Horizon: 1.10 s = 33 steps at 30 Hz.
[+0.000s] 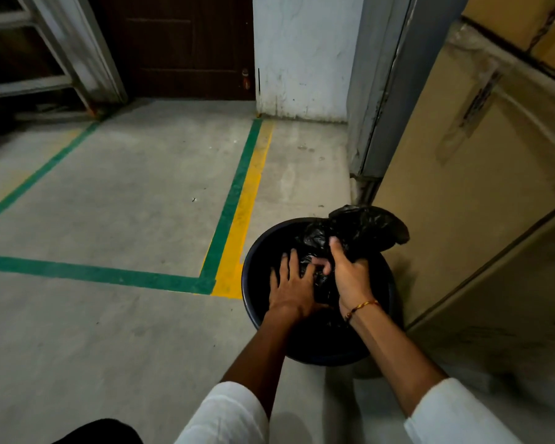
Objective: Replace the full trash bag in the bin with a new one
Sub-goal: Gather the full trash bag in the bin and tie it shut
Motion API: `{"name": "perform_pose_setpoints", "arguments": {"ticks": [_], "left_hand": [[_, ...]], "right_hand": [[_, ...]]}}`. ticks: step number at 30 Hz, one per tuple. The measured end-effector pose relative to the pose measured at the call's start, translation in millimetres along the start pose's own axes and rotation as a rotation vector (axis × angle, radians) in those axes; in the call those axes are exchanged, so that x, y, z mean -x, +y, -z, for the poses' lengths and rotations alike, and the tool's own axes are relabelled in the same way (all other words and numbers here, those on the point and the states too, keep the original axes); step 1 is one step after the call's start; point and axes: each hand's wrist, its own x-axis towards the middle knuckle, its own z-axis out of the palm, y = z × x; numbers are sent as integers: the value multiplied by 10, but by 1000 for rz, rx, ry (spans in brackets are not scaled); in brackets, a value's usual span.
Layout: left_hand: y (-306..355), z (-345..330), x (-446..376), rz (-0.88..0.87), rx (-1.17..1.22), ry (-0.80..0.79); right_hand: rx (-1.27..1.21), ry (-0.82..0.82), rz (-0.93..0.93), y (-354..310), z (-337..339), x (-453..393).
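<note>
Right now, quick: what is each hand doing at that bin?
Left hand: open, fingers spread, pressing on the black trash bag inside the bin.
Right hand: closed, gripping the bag's gathered top.

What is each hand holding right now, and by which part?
The right hand grips the black trash bag by its gathered top, above the bin. The left hand lies flat on the bag, gripping nothing.

Grey concrete floor (135, 193), dim light. Green tape lines (234, 200) mark a rectangle at left and centre; a yellow stripe (247, 216) runs just beside the right-hand green line. Dark brown door (180, 43) at top centre. Scuffed white wall (302, 52) right of it. Large cardboard boxes (481, 174) at right. Grey metal frame (77, 49) upper left.
</note>
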Motion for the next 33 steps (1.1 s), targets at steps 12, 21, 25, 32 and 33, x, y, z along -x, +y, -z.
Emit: {"name": "perform_pose_setpoints", "arguments": {"ticks": [12,21,25,32,33], "left_hand": [[233,289,179,-284,396,127],[464,901,488,-310,372,377],[472,1244,668,-319,306,428],[356,1483,836,-298,589,502],[332,1508,844,-312,614,529]], "right_hand": [[-133,-34,-66,-478,-73,180],[-446,-130,-4,-1223,-152,395],[-585,-301,-12,-1445,-210,465],[-748,-493,-100,-1706,-353,736],[-752,-506,-109,-1719,-367,764]]}}
